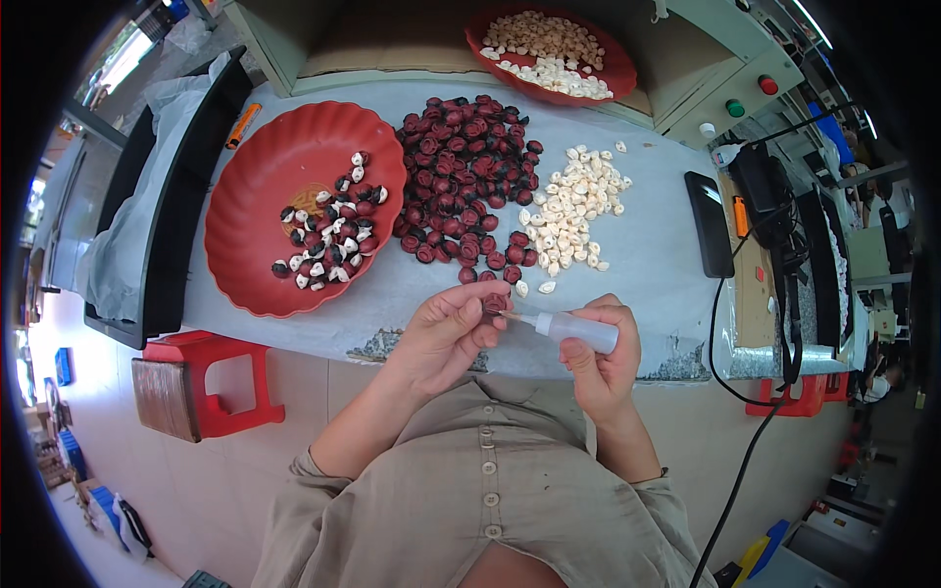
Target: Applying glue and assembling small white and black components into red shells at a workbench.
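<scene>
Between the thumb and fingers of my left hand [446, 333] is a small dark red rose-shaped piece [495, 303]. My right hand [606, 358] grips a translucent squeeze bottle [578, 331], its thin nozzle pointing left at the rose piece. Whether the tip touches it I cannot tell. Just beyond my hands lies a heap of dark red and black rose pieces [456, 167]. Right of it is a pile of small cream-white pieces [576, 206]. On the left, a red scalloped plate [250, 171] holds several rose pieces joined with white ones [338, 235].
Another red plate [618, 73] with cream pieces sits in the box opening at the back. A black tray [196, 186] with plastic film stands at the left. A black phone [709, 223] and cables lie right. Red stools [221, 382] stand below the table edge.
</scene>
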Tool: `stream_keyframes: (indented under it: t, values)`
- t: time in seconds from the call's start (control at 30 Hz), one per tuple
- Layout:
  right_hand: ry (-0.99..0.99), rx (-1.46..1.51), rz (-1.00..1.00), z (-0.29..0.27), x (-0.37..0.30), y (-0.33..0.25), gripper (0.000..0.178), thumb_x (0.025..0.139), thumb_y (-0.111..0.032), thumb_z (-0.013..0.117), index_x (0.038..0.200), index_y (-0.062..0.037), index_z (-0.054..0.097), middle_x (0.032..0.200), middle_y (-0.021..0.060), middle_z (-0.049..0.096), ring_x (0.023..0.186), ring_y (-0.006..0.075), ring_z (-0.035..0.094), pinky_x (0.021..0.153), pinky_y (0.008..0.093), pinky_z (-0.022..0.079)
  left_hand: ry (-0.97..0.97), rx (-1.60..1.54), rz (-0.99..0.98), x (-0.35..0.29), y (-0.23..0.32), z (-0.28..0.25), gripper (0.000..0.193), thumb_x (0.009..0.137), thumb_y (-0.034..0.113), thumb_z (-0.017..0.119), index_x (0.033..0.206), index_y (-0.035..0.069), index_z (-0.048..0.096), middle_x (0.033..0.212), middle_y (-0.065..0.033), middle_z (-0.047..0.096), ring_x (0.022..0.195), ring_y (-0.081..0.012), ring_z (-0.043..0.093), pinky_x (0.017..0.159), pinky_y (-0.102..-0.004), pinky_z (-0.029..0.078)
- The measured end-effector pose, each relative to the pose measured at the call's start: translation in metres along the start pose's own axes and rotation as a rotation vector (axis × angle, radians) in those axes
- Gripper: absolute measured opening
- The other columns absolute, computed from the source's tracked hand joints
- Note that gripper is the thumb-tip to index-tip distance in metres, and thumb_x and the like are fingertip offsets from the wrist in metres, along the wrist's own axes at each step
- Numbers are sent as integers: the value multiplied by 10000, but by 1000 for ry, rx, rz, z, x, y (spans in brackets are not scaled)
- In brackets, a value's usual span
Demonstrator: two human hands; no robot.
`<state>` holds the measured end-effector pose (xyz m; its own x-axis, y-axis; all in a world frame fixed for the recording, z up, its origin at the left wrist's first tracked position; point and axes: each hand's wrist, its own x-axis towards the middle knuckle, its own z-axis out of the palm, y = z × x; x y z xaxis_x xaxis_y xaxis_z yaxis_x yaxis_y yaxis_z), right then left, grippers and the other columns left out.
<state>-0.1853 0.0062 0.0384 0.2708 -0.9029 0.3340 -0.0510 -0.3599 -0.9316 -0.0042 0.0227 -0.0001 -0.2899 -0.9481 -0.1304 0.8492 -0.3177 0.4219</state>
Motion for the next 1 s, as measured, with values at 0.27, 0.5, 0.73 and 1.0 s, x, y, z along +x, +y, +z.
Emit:
stream_keyframes:
  t: [0.27, 0.5, 0.73, 1.0]
  values:
    - [4, -39, -34, 0, 2, 0, 239, 750, -97, 599, 900, 3, 441, 776, 93, 516, 636, 157, 459, 545, 242, 387, 14, -3, -6, 1, 0, 2, 297, 814, 117, 504, 1066, -39, 481, 928, -132, 543, 767, -148, 531, 629, -191, 467]
    - [-53, -160, -114, -2, 2, -5, 250, 738, -93, 611, 900, -1, 445, 766, 104, 528, 613, 167, 464, 535, 248, 392, -5, 1, -8, 0, 0, -1, 283, 841, 114, 460, 1086, -28, 479, 944, -119, 546, 770, -129, 543, 632, -212, 460]
    - [-29, -231, -195, -1, 4, -4, 267, 720, -81, 627, 901, 1, 449, 758, 108, 530, 604, 178, 467, 528, 255, 391, -10, 20, 8, 0, -1, 0, 288, 837, 122, 469, 1084, -24, 481, 938, -108, 556, 773, -125, 544, 640, -211, 460]
    - [-40, -335, -300, 0, 6, -11, 298, 699, -62, 642, 912, 7, 446, 756, 110, 546, 589, 208, 475, 507, 271, 394, 14, 30, 13, 0, -1, 2, 292, 821, 125, 495, 1075, -19, 488, 940, -108, 551, 779, -132, 526, 641, -204, 453]
